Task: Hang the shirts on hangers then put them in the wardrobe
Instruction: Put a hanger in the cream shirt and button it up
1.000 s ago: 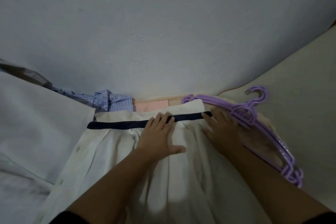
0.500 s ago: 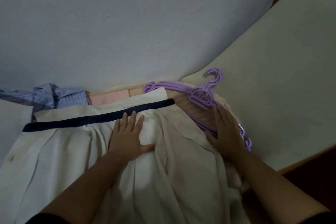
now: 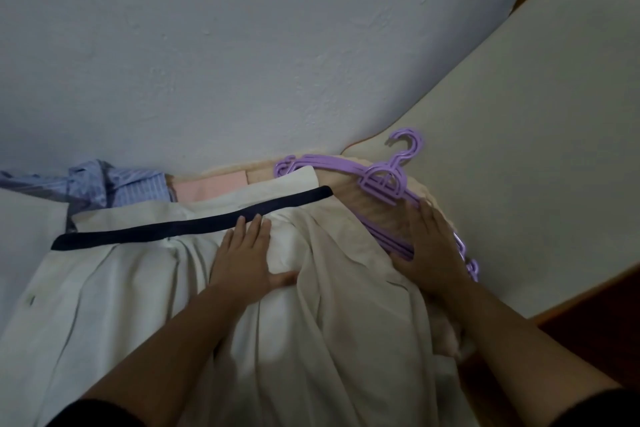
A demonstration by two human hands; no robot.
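Observation:
A white shirt (image 3: 131,281) with a dark navy band (image 3: 194,224) lies spread in front of me. My left hand (image 3: 244,258) rests flat on it, fingers straight, tips just below the band. A stack of purple hangers (image 3: 382,180) lies to the right of the shirt, hooks pointing away. My right hand (image 3: 427,246) lies flat over the near arm of the hangers, fingers straight. A blue striped shirt (image 3: 104,184) is bunched at the far left against the wall.
A pale blue wall (image 3: 277,45) rises right behind the clothes. A cream panel with a wooden edge (image 3: 519,149) slopes along the right. A pink cloth (image 3: 211,185) peeks out behind the white shirt.
My right hand has slid from the navy band rightward onto the purple hangers. My left hand has stayed flat on the white shirt while the view turned right.

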